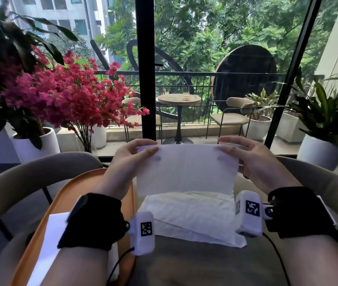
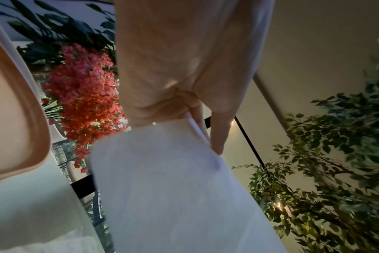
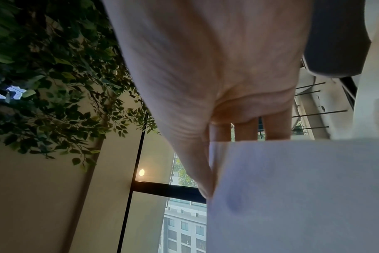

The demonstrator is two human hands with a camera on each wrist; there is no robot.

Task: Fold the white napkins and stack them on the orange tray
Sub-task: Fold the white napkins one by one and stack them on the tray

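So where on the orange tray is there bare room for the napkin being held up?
The orange tray is bare at its far end, between its rim and the left hand. Its near part holds a folded napkin under the left wrist. Beside it, loose napkins crowd the table.

Head view: bright daylight through the window (image 1: pixel 205 58), foreground softer, straight frames bowed at edges. Wrist views: dim, warm-tinted, grainy; left hand (image 2: pixel 184 68) and right hand (image 3: pixel 206 68) close, blurred. Foliage smeared. Ceiling lamp (image 3: pixel 141 172) glares.
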